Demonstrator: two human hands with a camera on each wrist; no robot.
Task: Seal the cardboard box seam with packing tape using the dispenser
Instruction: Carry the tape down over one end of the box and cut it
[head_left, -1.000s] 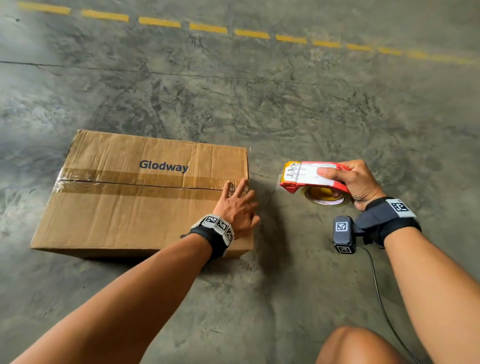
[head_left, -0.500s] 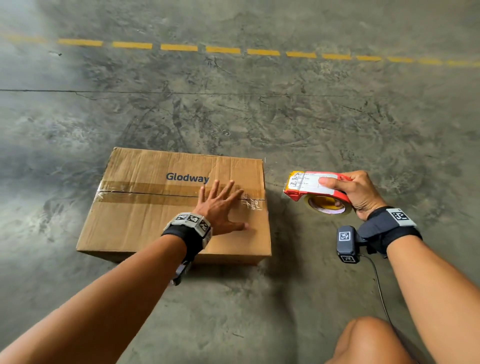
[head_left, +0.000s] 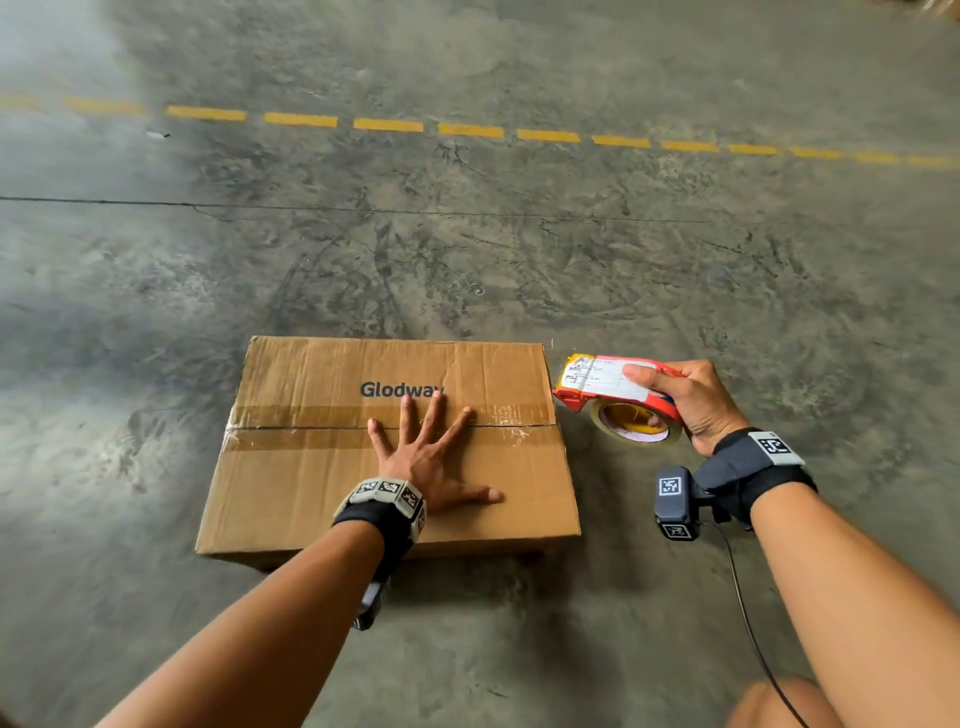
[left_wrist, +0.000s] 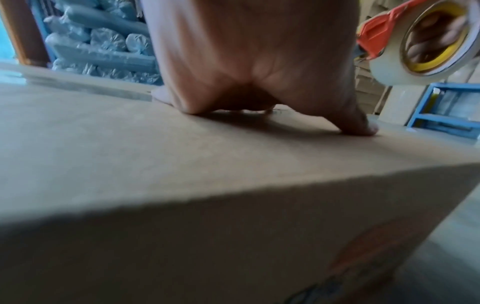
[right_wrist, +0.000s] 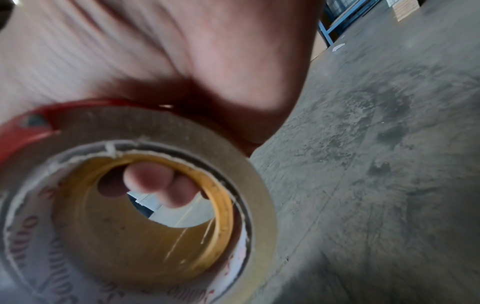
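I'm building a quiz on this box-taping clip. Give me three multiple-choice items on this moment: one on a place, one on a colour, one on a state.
1. Where is the tape dispenser?
A. off the right end of the cardboard box
B. on the box's lid
C. lying on the floor behind the box

2. What colour is the dispenser's body?
A. blue
B. red
C. black

3. How is the left hand?
A. in a fist
B. pinching tape
C. flat on the box, fingers spread

Key:
1 A, the right hand holds it beside that end.
2 B, red frame over the tape roll.
3 C, the palm rests on the lid across the seam.
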